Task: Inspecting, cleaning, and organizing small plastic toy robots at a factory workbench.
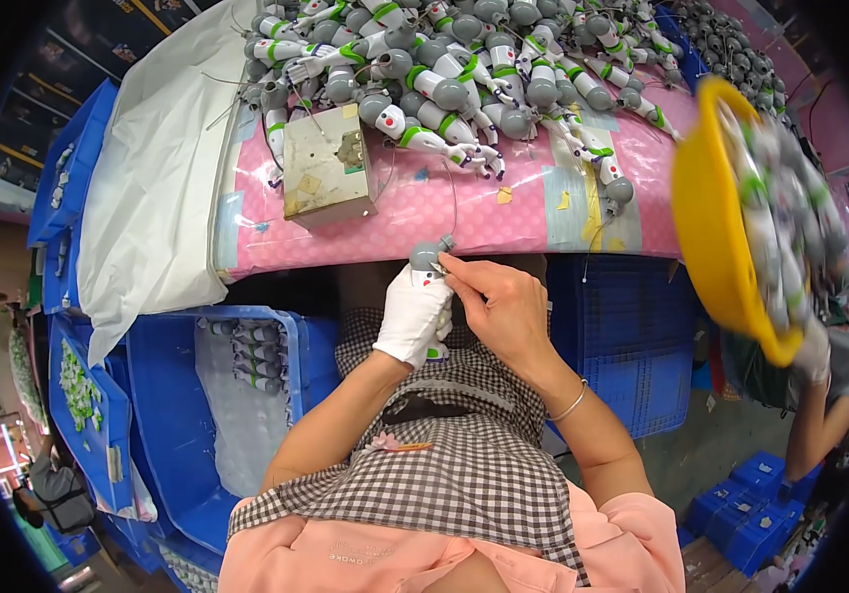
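Observation:
My left hand [413,314], in a white glove, is closed around a small grey and white toy figure [427,259] held upright in front of my chest. My bare right hand [506,308], with a thin bracelet at the wrist, pinches at the top of that figure near its grey head. A thin wire runs from the figure up toward the pink table [415,212]. Many more grey, white and green toy figures [464,69] lie heaped on the table beyond my hands.
A small beige box [324,166] sits on the table's left part beside a white plastic sheet [163,158]. Blue crates [247,395] stand at my left and a blue crate [632,341] at my right. Another person's gloved hand [812,354] tips a yellow basin [716,212] of figures at the right.

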Available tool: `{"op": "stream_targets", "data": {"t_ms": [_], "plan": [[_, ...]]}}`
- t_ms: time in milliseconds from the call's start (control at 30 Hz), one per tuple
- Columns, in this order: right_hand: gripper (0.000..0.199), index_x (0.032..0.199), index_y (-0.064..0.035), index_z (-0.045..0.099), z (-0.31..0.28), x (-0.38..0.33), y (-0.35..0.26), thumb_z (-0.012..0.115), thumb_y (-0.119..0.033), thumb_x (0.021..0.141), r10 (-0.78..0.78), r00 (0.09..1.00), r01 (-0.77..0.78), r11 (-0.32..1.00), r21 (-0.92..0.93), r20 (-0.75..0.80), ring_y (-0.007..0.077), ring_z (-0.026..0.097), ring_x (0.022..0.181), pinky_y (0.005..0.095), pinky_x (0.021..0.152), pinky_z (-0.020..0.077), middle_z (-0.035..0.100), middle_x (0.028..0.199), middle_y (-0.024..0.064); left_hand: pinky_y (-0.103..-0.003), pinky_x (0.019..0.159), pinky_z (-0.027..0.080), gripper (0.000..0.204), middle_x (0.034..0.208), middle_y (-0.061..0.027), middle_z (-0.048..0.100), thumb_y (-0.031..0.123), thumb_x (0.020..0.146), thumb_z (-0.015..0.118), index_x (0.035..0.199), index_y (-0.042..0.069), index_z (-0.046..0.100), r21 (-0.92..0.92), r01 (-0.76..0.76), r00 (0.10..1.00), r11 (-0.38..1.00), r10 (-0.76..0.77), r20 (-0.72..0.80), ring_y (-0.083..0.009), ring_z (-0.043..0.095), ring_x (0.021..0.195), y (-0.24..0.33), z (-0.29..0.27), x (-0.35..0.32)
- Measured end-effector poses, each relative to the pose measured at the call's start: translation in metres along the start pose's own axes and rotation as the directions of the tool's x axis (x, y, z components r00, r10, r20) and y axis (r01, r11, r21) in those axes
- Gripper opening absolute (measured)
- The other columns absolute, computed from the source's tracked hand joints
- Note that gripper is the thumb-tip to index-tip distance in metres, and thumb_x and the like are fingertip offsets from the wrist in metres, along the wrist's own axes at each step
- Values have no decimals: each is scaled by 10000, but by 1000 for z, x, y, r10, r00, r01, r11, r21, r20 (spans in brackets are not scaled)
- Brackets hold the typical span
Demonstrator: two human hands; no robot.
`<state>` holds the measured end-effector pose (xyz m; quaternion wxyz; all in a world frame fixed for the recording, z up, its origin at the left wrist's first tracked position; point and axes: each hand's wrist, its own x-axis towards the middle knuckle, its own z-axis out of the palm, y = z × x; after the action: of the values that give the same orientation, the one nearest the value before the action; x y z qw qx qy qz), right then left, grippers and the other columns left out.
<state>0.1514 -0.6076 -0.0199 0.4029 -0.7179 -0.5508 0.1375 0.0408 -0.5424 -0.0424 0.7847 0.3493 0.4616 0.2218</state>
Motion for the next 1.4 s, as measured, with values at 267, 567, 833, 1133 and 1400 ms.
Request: {"op": "stream_targets", "data": {"t_ms": [267,567,833,1133,1400], "plan": [[221,1040,-144,696,7,1,2,647,-155,825,29,997,-28,1000,5,-68,249,662,690,304,592,500,688,881,95,-237,349,326,92,598,22,440,123,864,566,884,103,478,-1,-25,1000,1000,25,19,-77,403,410,-2,1,1],[211,1034,-131,696,2,-1,1,642,-151,831,31,999,-30,998,52,-18,247,664,682,304,585,501,686,871,108,-240,351,326,98,608,17,445,116,858,569,889,94,478,-38,-15,999,999,16,30,-82,407,410,-3,-2,0],[205,1032,-130,697,2,0,-3,633,-161,840,71,997,-70,996,63,-16,252,656,664,304,580,494,684,860,115,-249,339,315,105,585,15,436,96,855,567,858,96,462,-15,-1,1000,1000,1,-25,-89,400,399,-1,4,2],[223,1043,-115,691,-4,1,1,649,-137,825,121,991,-116,990,76,-57,201,629,598,284,558,472,684,837,114,-241,337,309,159,581,19,440,68,831,587,978,79,527,-15,36,999,999,-37,-33,-82,391,391,4,7,-1],[197,1015,-88,686,-15,7,22,638,-156,837,183,960,-150,975,165,-211,201,635,610,292,561,481,680,805,107,-235,353,333,347,512,-5,426,394,878,600,775,73,519,45,24,1000,999,-25,19,-104,403,364,16,-15,-8]]}}
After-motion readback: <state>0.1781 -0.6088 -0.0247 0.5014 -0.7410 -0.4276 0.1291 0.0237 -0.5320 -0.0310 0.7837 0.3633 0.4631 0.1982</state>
